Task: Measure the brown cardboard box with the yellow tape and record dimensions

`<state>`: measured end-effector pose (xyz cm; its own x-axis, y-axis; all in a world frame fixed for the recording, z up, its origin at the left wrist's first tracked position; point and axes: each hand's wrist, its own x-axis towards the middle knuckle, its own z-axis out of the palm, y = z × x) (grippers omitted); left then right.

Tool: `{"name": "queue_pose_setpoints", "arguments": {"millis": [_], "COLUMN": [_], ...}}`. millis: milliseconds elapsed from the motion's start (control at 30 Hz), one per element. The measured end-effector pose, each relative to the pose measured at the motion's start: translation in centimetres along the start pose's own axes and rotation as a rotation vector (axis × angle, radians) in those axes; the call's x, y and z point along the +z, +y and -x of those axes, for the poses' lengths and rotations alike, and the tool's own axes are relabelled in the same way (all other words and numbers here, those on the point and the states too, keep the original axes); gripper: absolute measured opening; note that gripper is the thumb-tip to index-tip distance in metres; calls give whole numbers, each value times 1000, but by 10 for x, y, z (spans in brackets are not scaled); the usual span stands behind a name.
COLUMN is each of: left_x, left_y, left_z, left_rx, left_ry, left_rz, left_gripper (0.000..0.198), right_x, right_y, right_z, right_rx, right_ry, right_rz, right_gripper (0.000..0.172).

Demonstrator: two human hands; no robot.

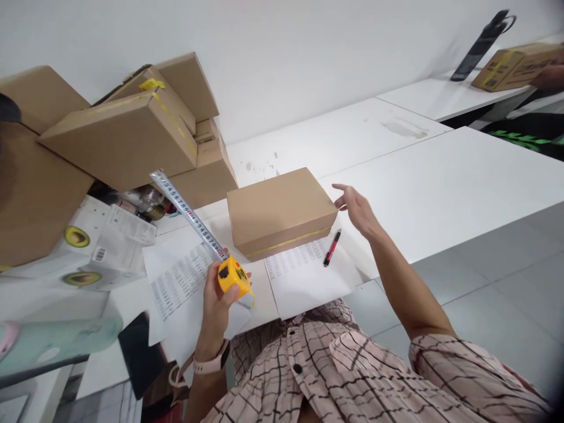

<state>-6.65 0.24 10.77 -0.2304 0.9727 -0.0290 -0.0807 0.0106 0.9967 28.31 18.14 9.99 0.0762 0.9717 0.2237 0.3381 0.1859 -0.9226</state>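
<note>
**Tape measure out, free hand open beside a cardboard box**

Nearest the camera, a checked shirt (335,376) fills the bottom edge. The left hand (215,305), with a watch (211,363) on its wrist, grips a yellow tape measure (232,275) above printed sheets (308,282). Its metal blade (185,211) sticks out unsupported, slanting up and left toward a leaning stack of boxes (118,135).

The right hand (356,208) is open with fingers spread, holding nothing. It hovers just beside the right end of a closed cardboard box (277,208); whether a fingertip touches it cannot be told. That box lies on the white table (440,188), partly on the sheets, with a red and black pen (332,248) just beside its right front corner.

Several things could likely go wrong from here:
- The long blade could buckle, or snap back into its case and nip the fingers if the thumb slips.
- A nudge from the open hand could slide the box over the loose sheets and crease them, or send the pen rolling off the table's edge.
- The blade's tip is near the tilted stack and could knock it.

Far right, another person's hand (550,75) rests on a separate box (515,64).
</note>
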Motion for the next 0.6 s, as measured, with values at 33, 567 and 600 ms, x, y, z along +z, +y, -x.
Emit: {"name": "queue_pose_setpoints", "arguments": {"millis": [33,567,600], "left_x": [0,18,22], "left_y": [-4,73,71], "left_z": [-6,-78,-69], "left_rx": [-15,223,234], "left_ry": [-18,-71,-73], "left_rz": [0,-16,-18], "left_gripper": [63,63,64], "right_x": [4,39,40], "right_y": [2,-65,-64], "right_z": [9,-67,-67], "right_rx": [-22,-433,-453], "right_ry": [-40,87,55], "right_rz": [10,244,237], "right_gripper": [77,35,32]}}
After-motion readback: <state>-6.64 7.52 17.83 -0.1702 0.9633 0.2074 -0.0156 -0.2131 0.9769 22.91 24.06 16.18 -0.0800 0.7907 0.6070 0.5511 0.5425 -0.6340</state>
